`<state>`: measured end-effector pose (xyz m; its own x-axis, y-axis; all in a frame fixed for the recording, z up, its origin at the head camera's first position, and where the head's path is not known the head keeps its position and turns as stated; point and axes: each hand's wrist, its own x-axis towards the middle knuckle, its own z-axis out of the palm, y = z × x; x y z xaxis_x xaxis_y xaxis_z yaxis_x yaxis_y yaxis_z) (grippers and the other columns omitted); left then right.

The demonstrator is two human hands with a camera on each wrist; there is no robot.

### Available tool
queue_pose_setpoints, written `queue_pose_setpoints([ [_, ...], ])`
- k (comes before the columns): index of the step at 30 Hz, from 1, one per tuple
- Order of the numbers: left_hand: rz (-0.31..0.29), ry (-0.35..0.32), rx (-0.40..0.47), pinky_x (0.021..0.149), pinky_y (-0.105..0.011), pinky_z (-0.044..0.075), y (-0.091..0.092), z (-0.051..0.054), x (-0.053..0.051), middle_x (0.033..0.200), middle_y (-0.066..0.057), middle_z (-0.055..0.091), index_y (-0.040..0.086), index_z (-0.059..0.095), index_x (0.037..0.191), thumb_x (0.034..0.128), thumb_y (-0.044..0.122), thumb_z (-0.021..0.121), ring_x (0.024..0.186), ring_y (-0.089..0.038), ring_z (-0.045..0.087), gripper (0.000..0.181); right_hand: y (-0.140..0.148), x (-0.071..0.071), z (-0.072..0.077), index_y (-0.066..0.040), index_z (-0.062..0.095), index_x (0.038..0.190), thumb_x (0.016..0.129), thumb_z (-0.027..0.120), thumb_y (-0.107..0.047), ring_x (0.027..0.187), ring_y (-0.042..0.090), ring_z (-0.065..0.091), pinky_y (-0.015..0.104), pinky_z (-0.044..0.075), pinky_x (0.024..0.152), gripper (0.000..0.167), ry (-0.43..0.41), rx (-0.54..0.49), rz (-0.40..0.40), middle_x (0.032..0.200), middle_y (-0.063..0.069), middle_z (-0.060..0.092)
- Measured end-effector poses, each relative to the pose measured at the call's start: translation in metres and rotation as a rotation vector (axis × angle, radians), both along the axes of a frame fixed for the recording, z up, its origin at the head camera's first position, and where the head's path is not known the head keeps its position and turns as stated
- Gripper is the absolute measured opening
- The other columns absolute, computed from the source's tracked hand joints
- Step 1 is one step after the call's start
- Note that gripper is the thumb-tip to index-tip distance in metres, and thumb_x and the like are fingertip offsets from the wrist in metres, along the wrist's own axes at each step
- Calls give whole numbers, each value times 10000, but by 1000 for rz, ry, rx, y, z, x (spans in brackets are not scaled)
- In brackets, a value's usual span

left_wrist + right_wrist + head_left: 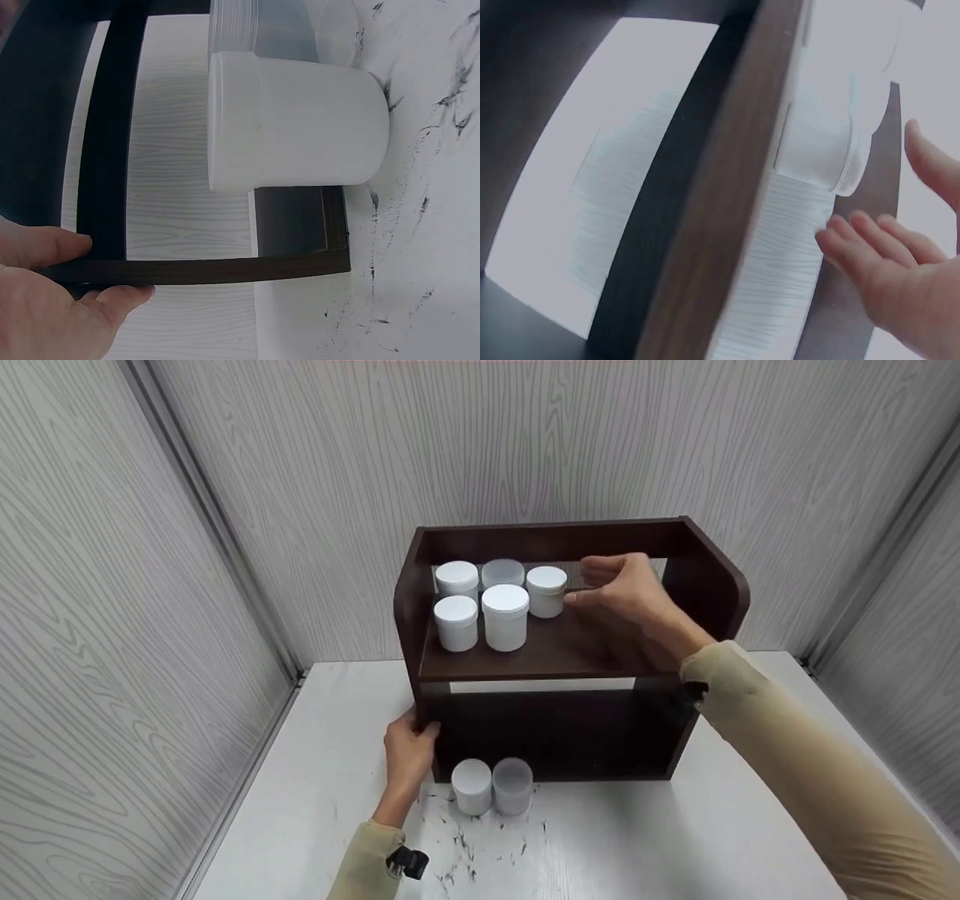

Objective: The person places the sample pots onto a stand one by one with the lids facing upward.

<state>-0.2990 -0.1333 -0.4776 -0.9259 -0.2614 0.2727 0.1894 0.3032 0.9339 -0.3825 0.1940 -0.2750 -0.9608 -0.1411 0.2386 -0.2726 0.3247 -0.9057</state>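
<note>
My left hand (409, 751) grips the left side panel of a dark brown two-tier shelf (570, 660); in the left wrist view, thumb and fingers (124, 298) lie on opposite faces of the panel edge. Over the upper tier, my right hand (636, 594) is beside a white lidded jar (546, 598), thumb and fingers spread apart. The right wrist view shows a gap between its fingers (855, 244) and the jars. Other jars stand upright to the left: a taller white jar (505, 622), two more white ones, and a translucent jar (502, 573) behind.
On the table (337, 795), a white jar (472, 789) and a translucent jar (513, 789) stand side by side before the shelf's lower left. Dark marks streak the tabletop nearby. Pale wood-grain walls (525, 442) enclose the back and sides.
</note>
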Motion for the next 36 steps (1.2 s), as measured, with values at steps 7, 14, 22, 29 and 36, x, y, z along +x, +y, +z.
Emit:
queue_pose_setpoints([
  [7,-30,-10,11,975,-501,554,2,1,2,1250,-308,686,-147,595,1373,980,-14,615,1159,-397,682,415,13,43,-5,17,685,1359,818,933,-137,1216,282,688,263,560,950,615,134,49,-56,1324,169,704],
  [14,-27,-21,1,994,-507,545,3,0,3,1256,-297,689,-136,601,1373,990,-3,618,1175,-390,676,406,29,103,-12,7,769,1216,820,931,-137,1038,193,759,230,590,843,452,204,72,-32,1172,157,766],
  [22,-4,-19,-2,952,-503,556,0,1,2,1163,-266,729,-116,685,1252,969,0,633,1104,-371,698,310,51,153,-41,27,795,1101,815,902,-6,942,141,775,267,603,821,307,247,35,-45,1040,137,790],
  [29,5,-14,3,916,-507,564,-1,0,2,1131,-273,734,-122,695,1229,954,-15,638,1059,-371,708,300,70,180,-76,7,806,1086,826,889,3,950,106,766,243,586,860,273,218,32,-92,1035,126,793],
  [36,-23,-14,26,952,-499,563,1,1,2,1222,-308,694,-148,617,1340,981,-18,615,1134,-394,689,382,80,189,-117,17,790,1107,858,874,-38,924,188,779,279,614,802,268,88,-21,-96,1049,126,791],
])
